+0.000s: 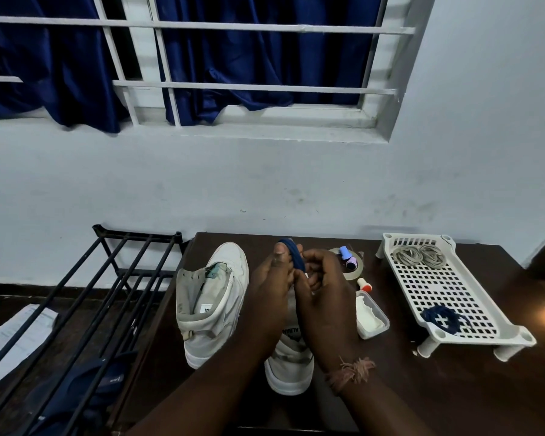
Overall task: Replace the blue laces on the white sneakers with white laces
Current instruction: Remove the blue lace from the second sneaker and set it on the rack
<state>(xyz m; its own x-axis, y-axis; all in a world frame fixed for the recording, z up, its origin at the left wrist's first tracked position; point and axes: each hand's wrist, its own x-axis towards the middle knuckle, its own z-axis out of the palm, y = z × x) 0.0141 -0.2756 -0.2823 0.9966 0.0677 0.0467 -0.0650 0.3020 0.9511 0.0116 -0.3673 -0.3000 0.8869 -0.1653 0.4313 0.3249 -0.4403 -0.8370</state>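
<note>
Navy-blue lace is looped in a flat band over the fingers of the left hand, which is raised above the two white sneakers with its thumb upright and its fingers curled round the band. The right hand sits just beside the left one, fingers bent inward, pinching the lower run of the same lace where a pale tip shows. A frayed pink thread band circles the right wrist.

Relative to the hands, the left sneaker stands just to the left on the dark wooden table, a white high-top with a grey collar, its tongue loose and no lace visible in it. The right sneaker lies directly beneath the hands, mostly hidden by them; only its heel and white sole show clearly.

Just right of the hands is a small clear plastic box holding something white and folded; what it is cannot be told. Behind that box lie an orange-capped glue stick and a roll of clear tape with small blue and purple items resting in it.

Further right of the hands stands a white perforated plastic tray on short legs. At its far end lie two coiled bundles of whitish laces; at its near end rests a bundled second blue lace.

Left of the hands, off the table, is a black metal rack.
</note>
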